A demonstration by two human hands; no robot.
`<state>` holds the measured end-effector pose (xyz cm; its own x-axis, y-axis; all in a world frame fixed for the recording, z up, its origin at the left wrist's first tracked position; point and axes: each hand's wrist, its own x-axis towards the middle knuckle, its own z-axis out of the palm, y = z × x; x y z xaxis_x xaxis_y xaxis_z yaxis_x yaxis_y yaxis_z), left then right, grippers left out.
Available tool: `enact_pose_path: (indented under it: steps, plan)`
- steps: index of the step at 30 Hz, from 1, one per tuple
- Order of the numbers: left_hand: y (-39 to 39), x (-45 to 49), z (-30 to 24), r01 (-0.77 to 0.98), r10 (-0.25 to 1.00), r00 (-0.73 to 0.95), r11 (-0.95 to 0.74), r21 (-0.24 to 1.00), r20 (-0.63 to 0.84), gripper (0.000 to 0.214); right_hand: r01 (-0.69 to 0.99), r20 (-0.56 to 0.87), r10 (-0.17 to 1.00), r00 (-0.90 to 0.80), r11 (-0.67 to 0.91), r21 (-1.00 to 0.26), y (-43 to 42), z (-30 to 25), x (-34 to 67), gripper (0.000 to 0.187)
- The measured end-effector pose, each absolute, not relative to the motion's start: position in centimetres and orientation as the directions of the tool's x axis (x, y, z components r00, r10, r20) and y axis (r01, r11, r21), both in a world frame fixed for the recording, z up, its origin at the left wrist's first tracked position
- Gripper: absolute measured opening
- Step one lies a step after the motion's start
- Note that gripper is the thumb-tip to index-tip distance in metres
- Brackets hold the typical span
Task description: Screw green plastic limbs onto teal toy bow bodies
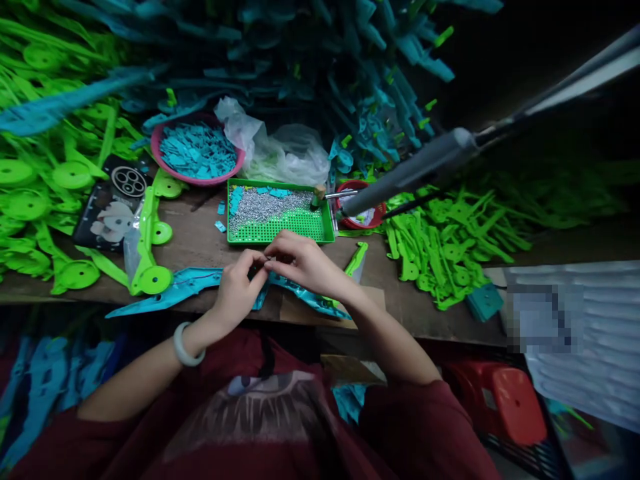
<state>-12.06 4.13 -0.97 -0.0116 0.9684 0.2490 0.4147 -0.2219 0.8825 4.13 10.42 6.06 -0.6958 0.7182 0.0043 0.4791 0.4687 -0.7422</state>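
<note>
Just in front of the green tray, my left hand (235,293) and my right hand (305,265) meet fingertip to fingertip. The fingers of both are closed in a pinch around something small and dark, too small to name. Beneath them a long blue plastic part (193,285) lies along the table's front edge, partly covered by my hands. Small metal pieces that look like screws (265,205) fill the back of the perforated green tray (280,235), with a few blue bits among them.
Piles of green plastic parts (440,233) flank both sides, and blue parts (310,53) heap up behind. A pink bowl (200,180) holds small blue pieces. A grey rod-like tool (415,170) slants in from the right, over a red basket (379,217). A phone (107,217) lies left.
</note>
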Motion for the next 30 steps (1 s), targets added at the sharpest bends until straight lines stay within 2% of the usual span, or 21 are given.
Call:
enact_pose_path:
  steps: [2, 4, 7, 10, 12, 14, 17, 20, 23, 26, 30]
  plan:
    - [4.4, -11.9, -0.9, 0.518, 0.94, -0.01, -0.287, 0.806, 0.342, 0.003, 0.499, 0.016, 0.694, -0.72, 0.533, -0.684, 11.1, 6.4, 4.2, 0.011]
    - [4.6, -12.0, -0.7, 0.54, 0.931, 0.009, -0.312, 0.782, 0.365, 0.005, 0.497, 0.009, 0.645, -0.764, 0.598, -0.628, 11.6, 6.7, 4.4, 0.01]
    - [4.7, -12.9, -0.1, 0.404, 0.966, 0.128, -0.258, 0.878, 0.225, 0.006, 0.501, -0.038, 0.577, -0.816, 0.673, -0.545, 11.2, 7.0, 4.7, 0.01]
    - [4.6, -14.6, 0.4, 0.368, 0.931, 0.329, -0.282, 0.886, 0.16, 0.016, 0.489, 0.022, 0.523, -0.852, 0.81, -0.325, 8.9, 7.0, 5.0, 0.015]
    - [4.7, -15.6, 0.5, 0.471, 0.886, 0.409, -0.41, 0.781, 0.218, 0.028, 0.439, 0.089, 0.454, -0.887, 0.887, -0.144, 6.8, 6.7, 5.1, 0.019]
    - [5.0, -15.9, 0.5, 0.555, 0.814, 0.487, -0.568, 0.607, 0.317, 0.039, 0.373, 0.162, 0.371, -0.914, 0.927, -0.02, 4.9, 6.2, 5.2, 0.022]
    - [6.4, -15.3, 0.4, 0.522, 0.628, 0.678, -0.778, 0.35, 0.383, 0.048, 0.293, 0.261, 0.276, -0.925, 0.956, 0.029, 3.4, 5.5, 5.2, 0.023]
    - [8.1, -14.1, 0.5, 0.462, 0.494, 0.808, -0.87, 0.174, 0.321, 0.026, 0.245, 0.335, 0.204, -0.92, 0.966, 0.084, 3.1, 4.9, 5.3, 0.018]
    - [9.2, -13.8, 0.6, 0.461, 0.454, 0.834, -0.886, 0.055, 0.313, 0.012, 0.193, 0.401, 0.127, -0.907, 0.973, 0.13, 3.3, 4.4, 5.6, 0.013]
    - [8.9, -14.7, 0.4, 0.466, 0.456, 0.801, -0.882, 0.075, 0.387, 0.017, 0.2, 0.433, 0.121, -0.893, 0.97, 0.141, 3.5, 4.0, 6.2, 0.014]
    - [6.1, -15.9, -0.4, 0.486, 0.558, 0.684, -0.829, 0.277, 0.471, 0.018, 0.262, 0.442, 0.181, -0.879, 0.956, 0.129, 5.3, 4.0, 7.4, 0.018]
